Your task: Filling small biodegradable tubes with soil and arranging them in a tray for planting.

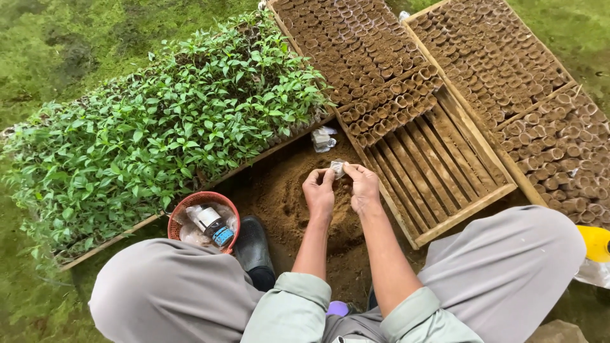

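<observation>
Left hand (pixel 319 190) and right hand (pixel 363 187) pinch a small thin whitish plastic sleeve (pixel 337 168) between closed fingers over the loose brown soil heap (pixel 279 197); a weak pinch risks tearing or spilling.

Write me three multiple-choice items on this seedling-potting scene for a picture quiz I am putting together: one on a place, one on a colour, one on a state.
1. Where does the small basket stand?
A. Beside the person's left knee, in front of the seedlings
B. On the wooden tray
C. Behind the filled pots

2. What colour is the basket's rim?
A. Blue
B. Reddish orange
C. White

3. How is the near part of the slatted wooden tray?
A. Packed with seedlings
B. Covered by a sheet
C. Bare, its slats showing

Answers: 1 A, it sits at the left knee below the bed of green seedlings. 2 B, the woven rim is reddish orange. 3 C, filled soil pots occupy only the far part, while the left hand and right hand hold a small pale bag over the loose soil.
</observation>
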